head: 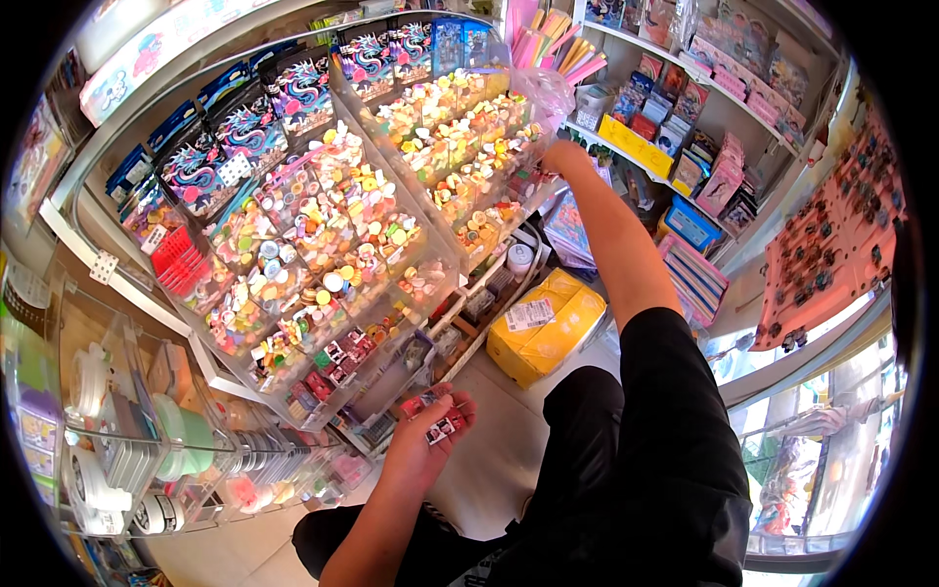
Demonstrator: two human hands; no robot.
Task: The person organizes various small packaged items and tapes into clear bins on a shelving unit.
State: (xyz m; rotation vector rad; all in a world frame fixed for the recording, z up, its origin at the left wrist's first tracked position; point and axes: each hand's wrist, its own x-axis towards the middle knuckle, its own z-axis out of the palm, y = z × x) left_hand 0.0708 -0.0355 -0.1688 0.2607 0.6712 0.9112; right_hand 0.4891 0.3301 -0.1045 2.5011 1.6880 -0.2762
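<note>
My left hand [433, 433] is low in front of me, palm up, holding several small red printed pieces [444, 425] under the thumb. My right hand [563, 158] reaches to the far right end of a clear compartment bin [396, 147]; its fingertips are hidden, so what they touch cannot be told. Near them, small red and dark pieces [522, 183] lie in an end compartment. The other clear bin [440, 286], to the left, is filled with small colourful charms [337, 213]. Similar red printed pieces [348, 356] lie in its lower compartments.
A yellow taped parcel [546, 326] stands on the floor below the bins, beside a white can [519, 257]. Shelves with boxed goods [634, 147] rise at the right, near a pink display board [821, 242]. Clear acrylic shelves [147, 440] with tape rolls stand at the left.
</note>
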